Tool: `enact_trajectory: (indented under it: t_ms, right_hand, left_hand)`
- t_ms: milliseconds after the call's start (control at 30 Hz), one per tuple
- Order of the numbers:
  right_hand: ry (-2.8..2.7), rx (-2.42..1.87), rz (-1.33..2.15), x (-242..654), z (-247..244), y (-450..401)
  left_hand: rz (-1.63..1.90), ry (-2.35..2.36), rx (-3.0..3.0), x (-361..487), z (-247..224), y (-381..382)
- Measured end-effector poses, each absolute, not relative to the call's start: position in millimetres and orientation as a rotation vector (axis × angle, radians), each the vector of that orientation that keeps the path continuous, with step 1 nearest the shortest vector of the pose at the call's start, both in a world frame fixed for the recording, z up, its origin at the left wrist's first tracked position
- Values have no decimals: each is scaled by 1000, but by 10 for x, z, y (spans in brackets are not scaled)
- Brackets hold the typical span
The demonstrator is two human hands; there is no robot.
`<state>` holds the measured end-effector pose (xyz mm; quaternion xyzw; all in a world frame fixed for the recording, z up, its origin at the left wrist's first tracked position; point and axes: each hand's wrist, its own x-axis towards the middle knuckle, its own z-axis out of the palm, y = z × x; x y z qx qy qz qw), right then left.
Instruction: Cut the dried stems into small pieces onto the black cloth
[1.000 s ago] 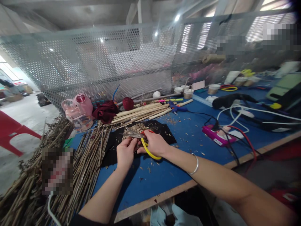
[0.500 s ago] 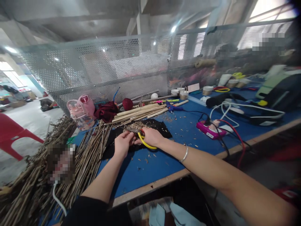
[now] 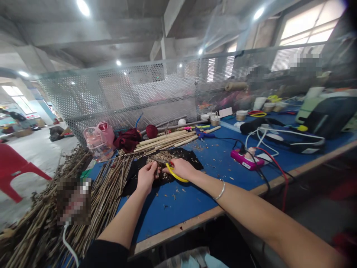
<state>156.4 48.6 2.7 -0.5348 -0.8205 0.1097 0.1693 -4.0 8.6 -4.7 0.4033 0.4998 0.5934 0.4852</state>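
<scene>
Two hands, one held pair of scissors, one bracelet, one power strip

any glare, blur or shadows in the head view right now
Head view: bright white ceiling lights glare; shadow darkens the blue tabletop beside the left forearm; the far grey perforated metal screen looks hazy; a pixelated patch masks something among the dry brown stalks.

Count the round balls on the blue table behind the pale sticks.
2. A dark red ball sits behind the pale sticks; a white ball lies farther right, near the perforated panel. Others may be hidden among the clutter.
</scene>
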Motion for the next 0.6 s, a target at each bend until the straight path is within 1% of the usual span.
enact_trajectory:
  t_ms: [133,267,367,600]
  right_hand:
    - [-2324,-1529,241,1586,27,514]
    - [-2372,-1436,123,1603,22,491]
    - [-2377,-1425,137,1590,22,467]
    - [-2377,-1570,225,1564,20,474]
  left_hand:
    - [1416,1105,894,-34,-28,81]
    - [1424,1136,887,-26,-48,76]
    - [1406,1165,935,-26,-78,79]
    - [1382,1229,905,-33,-113,88]
